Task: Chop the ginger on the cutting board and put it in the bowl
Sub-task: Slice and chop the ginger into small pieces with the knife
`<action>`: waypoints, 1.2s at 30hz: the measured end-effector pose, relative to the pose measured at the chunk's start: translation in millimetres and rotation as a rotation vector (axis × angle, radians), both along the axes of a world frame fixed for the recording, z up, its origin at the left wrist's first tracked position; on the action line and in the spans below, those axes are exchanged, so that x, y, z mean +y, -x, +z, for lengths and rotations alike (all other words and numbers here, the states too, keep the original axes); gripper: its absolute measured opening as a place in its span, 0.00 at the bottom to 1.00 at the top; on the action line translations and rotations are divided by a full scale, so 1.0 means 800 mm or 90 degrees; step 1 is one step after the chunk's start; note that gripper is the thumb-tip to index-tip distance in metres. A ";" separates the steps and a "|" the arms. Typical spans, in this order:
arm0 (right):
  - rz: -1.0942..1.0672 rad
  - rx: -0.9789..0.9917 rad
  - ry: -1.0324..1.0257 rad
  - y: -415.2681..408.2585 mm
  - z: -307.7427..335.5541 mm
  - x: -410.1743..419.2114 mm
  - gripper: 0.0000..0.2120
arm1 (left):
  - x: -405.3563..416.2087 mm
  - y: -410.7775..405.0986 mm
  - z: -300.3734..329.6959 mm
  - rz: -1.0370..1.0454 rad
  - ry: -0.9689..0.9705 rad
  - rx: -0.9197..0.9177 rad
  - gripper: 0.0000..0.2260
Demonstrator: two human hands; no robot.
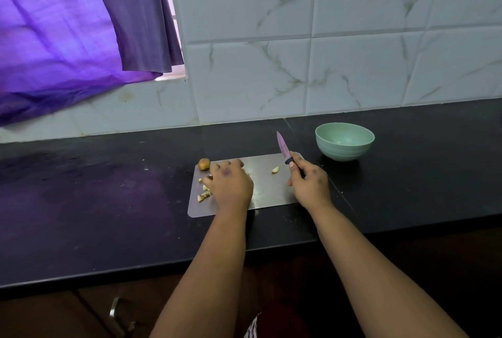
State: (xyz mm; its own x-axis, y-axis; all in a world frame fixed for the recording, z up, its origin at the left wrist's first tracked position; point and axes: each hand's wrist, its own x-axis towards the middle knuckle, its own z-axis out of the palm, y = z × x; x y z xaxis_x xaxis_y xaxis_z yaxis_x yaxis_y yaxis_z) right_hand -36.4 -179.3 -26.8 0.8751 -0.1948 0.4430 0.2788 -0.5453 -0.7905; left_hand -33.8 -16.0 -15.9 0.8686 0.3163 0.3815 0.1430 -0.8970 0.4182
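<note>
A steel cutting board (269,193) lies on the black counter. Several chopped ginger bits (204,193) sit at its left edge, and a lone piece (275,169) lies near its right side. A round brown ginger knob (204,164) rests at the board's far left corner. My left hand (231,184) lies over the board beside the chopped bits, fingers bent down towards them; what is under it is hidden. My right hand (308,181) grips a pink-bladed knife (283,147), blade pointing up and away. A pale green bowl (344,141) stands upright beyond the board's right corner, looking empty.
The black counter (108,202) runs left and right, backed by a marble-tiled wall (298,66). A purple curtain (68,39) hangs at the upper left. Below the counter's front edge is a cabinet with a metal handle (118,310).
</note>
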 end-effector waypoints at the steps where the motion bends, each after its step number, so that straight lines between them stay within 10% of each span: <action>1: -0.006 0.003 -0.013 0.000 0.000 0.000 0.16 | -0.004 0.001 0.000 -0.021 -0.007 -0.012 0.11; 13: -0.033 0.005 -0.046 -0.004 -0.002 0.002 0.17 | -0.060 -0.024 -0.003 -0.187 -0.209 0.006 0.18; 36: -0.013 -0.013 0.027 0.019 0.008 0.006 0.16 | -0.025 -0.011 0.001 -0.124 -0.037 0.082 0.10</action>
State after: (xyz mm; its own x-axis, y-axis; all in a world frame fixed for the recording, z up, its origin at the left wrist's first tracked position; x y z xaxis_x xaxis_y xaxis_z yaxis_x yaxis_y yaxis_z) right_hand -51.9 -174.2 -20.1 0.8618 -0.1925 0.4693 0.2838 -0.5839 -0.7607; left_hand -25.2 -36.3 -15.1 0.9536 0.1189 0.2766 0.0138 -0.9350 0.3543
